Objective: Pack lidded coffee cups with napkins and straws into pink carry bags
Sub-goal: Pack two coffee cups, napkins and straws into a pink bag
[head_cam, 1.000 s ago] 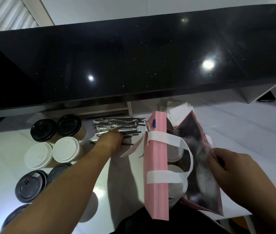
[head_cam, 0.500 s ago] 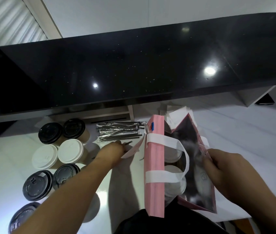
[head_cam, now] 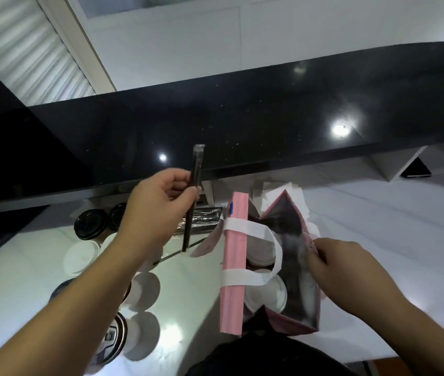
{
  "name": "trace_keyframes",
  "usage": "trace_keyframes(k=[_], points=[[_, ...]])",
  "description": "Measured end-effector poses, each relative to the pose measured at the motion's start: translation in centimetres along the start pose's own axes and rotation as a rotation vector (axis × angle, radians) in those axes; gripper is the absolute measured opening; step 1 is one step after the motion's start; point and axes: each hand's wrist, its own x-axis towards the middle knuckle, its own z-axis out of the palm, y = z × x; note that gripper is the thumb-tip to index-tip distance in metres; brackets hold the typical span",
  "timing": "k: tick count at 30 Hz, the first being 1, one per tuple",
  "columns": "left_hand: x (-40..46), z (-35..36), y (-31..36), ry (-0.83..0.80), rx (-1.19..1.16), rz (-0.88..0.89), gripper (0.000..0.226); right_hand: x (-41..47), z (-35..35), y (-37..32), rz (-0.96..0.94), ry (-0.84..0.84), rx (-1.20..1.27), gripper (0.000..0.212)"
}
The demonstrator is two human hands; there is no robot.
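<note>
We note a black glossy upper counter (head_cam: 242,118) spanning the view, with a white work surface (head_cam: 378,240) below it. On that surface stands the pink carry bag (head_cam: 233,267), upright and open at the top, with a white handle (head_cam: 253,232) looped across its mouth. Inside it we see two white-lidded cups (head_cam: 272,294), one behind the other. White napkins (head_cam: 278,191) lie just behind the bag. To the left of the bag stand further lidded cups (head_cam: 90,223), some with black lids and some with white, partly hidden by the left forearm. A pile of wrapped straws (head_cam: 207,218) lies between those cups and the bag. The right hand (head_cam: 337,261) pinches the bag's right wall at its top edge. The left hand (head_cam: 164,210) is raised above the surface, fingers curled around one dark wrapped straw (head_cam: 192,202), held nearly upright, to the left of the bag and clear of it.
</note>
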Motion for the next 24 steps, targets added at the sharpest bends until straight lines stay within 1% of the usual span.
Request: trace_keyframes(k=[3,5,7,10,15,17,20,24], points=[[-1.5,1.2,6.1,-0.083,-0.245,0.015,0.025,0.1,0.0,0.3,-0.001,0.012,0.008,0.048],[-2.2,3.5,8.0,-0.149,-0.310,-0.039,0.025,0.2,-0.1,0.5,-0.005,0.024,0.014,0.047],[-2.5,6.4,8.7,-0.196,-0.255,-0.083,0.026,0.3,-0.2,0.6,0.005,0.006,0.016,0.045],[-2.8,10.4,8.2,-0.245,-0.098,-0.142,0.026,0.5,-0.6,0.7,0.007,-0.003,0.010,0.046],[-3.5,14.4,6.8,-0.336,0.143,-0.190,0.026,0.4,-1.2,0.8,0.004,-0.023,0.018,0.047],[-4.0,15.1,6.5,-0.385,0.222,-0.177,0.028,0.3,-1.3,1.0,0.014,-0.016,0.014,0.046],[-4.4,15.1,6.5,-0.429,0.288,-0.168,0.043,0.2,-1.3,1.1,0.022,-0.012,0.014,0.041],[-4.3,13.2,7.5,-0.370,0.282,-0.126,0.040,0.1,-1.4,1.2,0.009,-0.028,-0.005,0.039]])
